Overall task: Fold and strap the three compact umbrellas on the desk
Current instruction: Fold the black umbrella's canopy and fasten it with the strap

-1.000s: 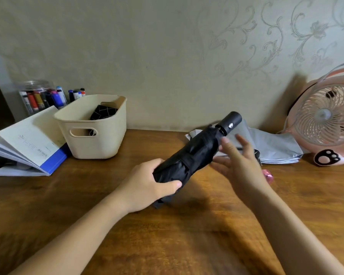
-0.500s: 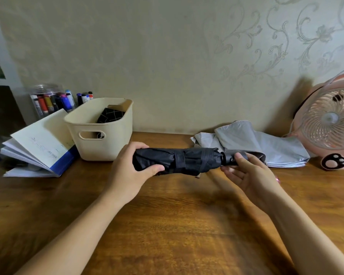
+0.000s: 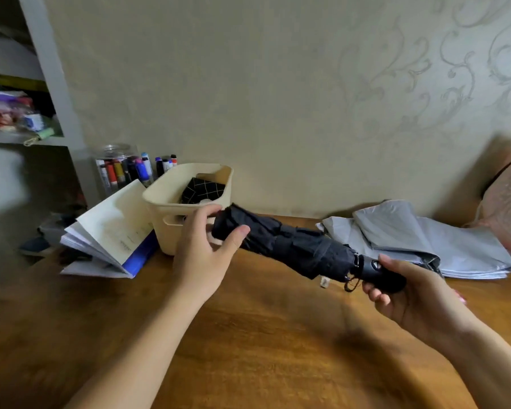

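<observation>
The black umbrella (image 3: 292, 246) hangs in the air just in front of the bin (image 3: 171, 231) and to its right. Its tip end is close to the bin's front wall and its handle slopes down and away to the right. The left hand (image 3: 202, 255) curls round the tip end, thumb on the near side and fingers over the top. The right hand (image 3: 410, 293) cups the handle from below with its fingers wrapped round it.

The canopy looks rolled, with a band crossing it toward the handle end. I cannot tell whether that strap is fastened. A checked umbrella (image 3: 202, 190) sits inside the bin, and the grey umbrella (image 3: 410, 240) lies loose and flat well right of the bin, by the wall.

This looks like the finishing of the black one. To do it well, the right hand should hold the handle firm as an anchor. The left hand can then turn the cloth one way only and smooth the pleats toward the strap so none bulge. The strap is worth checking for snugness before letting go. If the umbrella goes into the bin, lead with the tip and slide it beside the checked one rather than on top of it. The grey one looks not yet folded.
</observation>
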